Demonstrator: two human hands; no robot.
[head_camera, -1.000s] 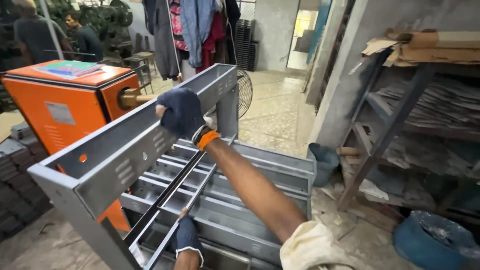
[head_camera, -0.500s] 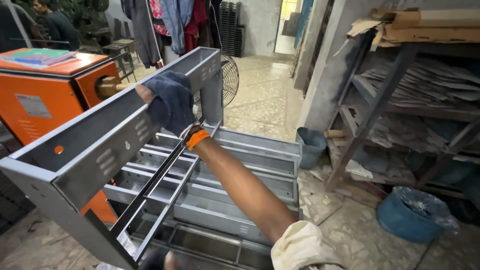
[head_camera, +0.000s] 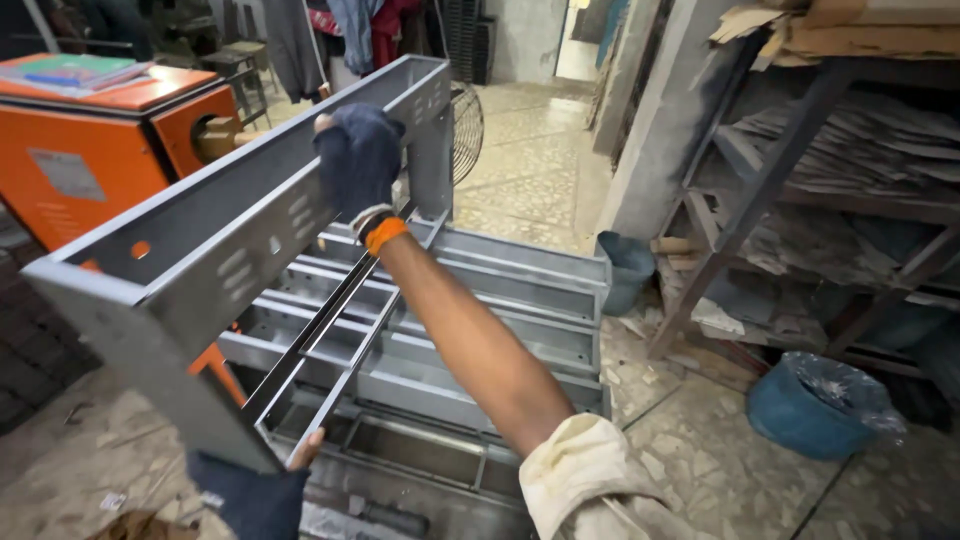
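A grey sheet-metal frame (head_camera: 215, 240) with slots and round holes is tilted up off a stack of similar grey frames (head_camera: 480, 300). My right hand (head_camera: 358, 160), in a dark glove with an orange cuff, grips the frame's upper rail. Down at the bottom edge of view, my left hand (head_camera: 258, 490), also in a dark glove, holds the lower end of the frame by its thin inner bars (head_camera: 320, 350).
An orange machine (head_camera: 95, 140) stands at the left, a book on top. A metal rack (head_camera: 800, 180) with stacked sheets fills the right; a blue tub (head_camera: 820, 405) and a blue bucket (head_camera: 628, 270) sit on the tiled floor. A fan (head_camera: 465, 118) stands behind the frame.
The frame has been lifted higher and drawn closer to me. My right hand stays on the upper rail; my left hand has come back into view at the frame's lower end.
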